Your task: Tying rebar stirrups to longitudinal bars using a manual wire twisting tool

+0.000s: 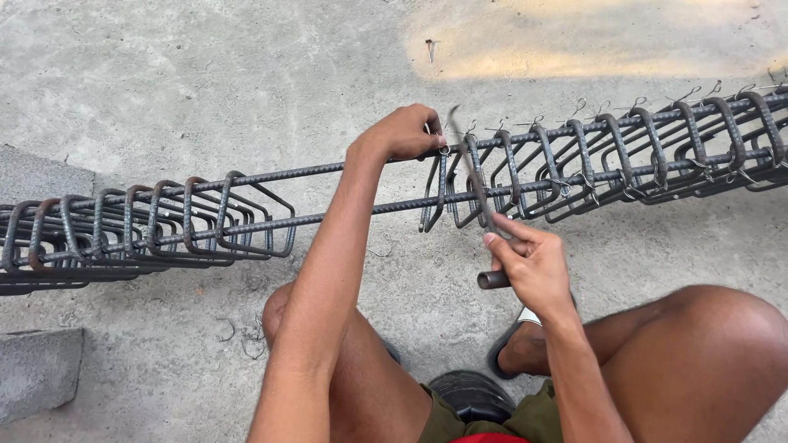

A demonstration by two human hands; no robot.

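Head view: left hand [404,131] is closed around the top bar [271,174] at a stirrup [433,193], and right hand [529,267] is clamped on a hook tool [480,193] reaching up beside the left fingers. A slip could jab them; wire ends [579,107] could scratch. Ribbed grey steel, bent rectangular loops, rough concrete [164,74] below.

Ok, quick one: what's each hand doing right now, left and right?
Left hand: closed around the top steel bar at a wire tie.
Right hand: closed on a hooked metal tool.
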